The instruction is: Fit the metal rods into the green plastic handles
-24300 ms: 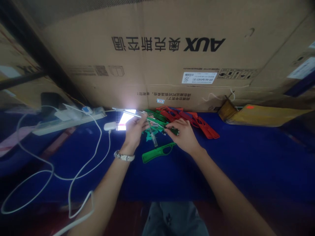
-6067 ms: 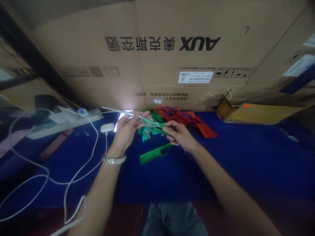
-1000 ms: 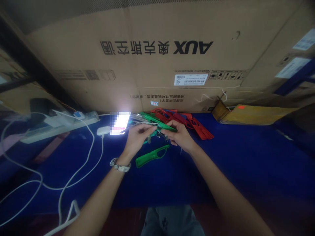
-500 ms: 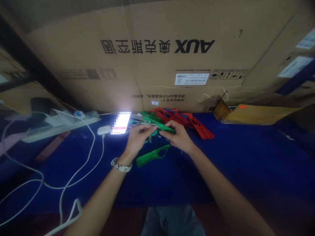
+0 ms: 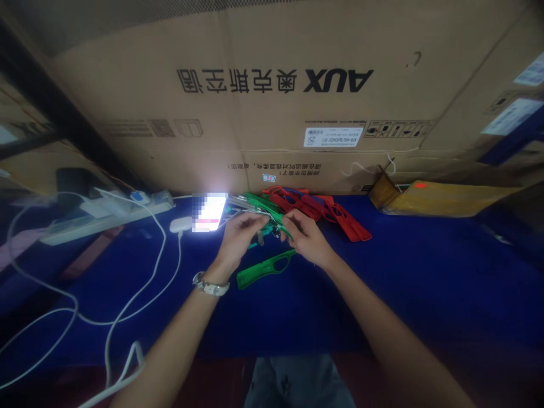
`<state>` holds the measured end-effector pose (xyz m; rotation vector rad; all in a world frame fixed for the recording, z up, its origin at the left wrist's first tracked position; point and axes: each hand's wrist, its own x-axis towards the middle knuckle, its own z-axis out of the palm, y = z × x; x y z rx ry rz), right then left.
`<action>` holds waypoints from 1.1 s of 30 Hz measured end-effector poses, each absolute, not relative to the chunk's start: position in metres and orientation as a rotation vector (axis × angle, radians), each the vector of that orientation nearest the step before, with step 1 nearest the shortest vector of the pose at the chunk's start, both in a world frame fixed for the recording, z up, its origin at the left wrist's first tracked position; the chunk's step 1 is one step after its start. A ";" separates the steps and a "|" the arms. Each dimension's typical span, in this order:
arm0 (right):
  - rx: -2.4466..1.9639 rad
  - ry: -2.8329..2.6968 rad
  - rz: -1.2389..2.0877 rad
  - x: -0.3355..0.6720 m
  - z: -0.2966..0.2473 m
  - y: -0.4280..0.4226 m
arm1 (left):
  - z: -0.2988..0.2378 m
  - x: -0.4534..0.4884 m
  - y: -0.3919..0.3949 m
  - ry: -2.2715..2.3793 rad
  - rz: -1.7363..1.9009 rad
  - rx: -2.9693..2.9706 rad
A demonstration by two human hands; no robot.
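Observation:
My right hand (image 5: 309,238) is closed on a green plastic casing half (image 5: 290,226), shaped like the handle of a long-necked lighter. Close beside it, my left hand (image 5: 238,238) has thumb and forefinger pinched at the casing's left end. What lies between those fingertips is too small to make out. Below the hands, another green casing half (image 5: 259,273) with a finger loop rests on the blue cloth. Thin metal tubes (image 5: 238,202) and more green casing pieces (image 5: 257,199) lie just behind the hands. Small teal and metal parts (image 5: 260,240) show between them.
Red casings (image 5: 346,221) are heaped behind my right hand. A lit phone (image 5: 215,212) stands at left, near a white charger (image 5: 181,225), loose cables (image 5: 157,266) and a power strip (image 5: 106,218). A large cardboard box (image 5: 263,113) walls the back; a yellow carton piece (image 5: 450,198) lies right.
The green casing in my right hand has tilted, its right end now lower and nearer me. My right fingers have shifted slightly around it. My left hand stays pinched in nearly the same place.

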<state>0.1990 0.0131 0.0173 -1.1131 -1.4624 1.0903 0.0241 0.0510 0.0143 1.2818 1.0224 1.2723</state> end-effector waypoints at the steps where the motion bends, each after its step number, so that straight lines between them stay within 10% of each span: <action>1: -1.129 -1.517 0.996 0.199 0.016 0.013 | 0.014 0.024 0.051 1.048 1.274 1.295; 33: -1.461 -1.742 0.242 0.190 0.016 0.006 | 0.022 0.030 0.046 1.164 1.328 1.095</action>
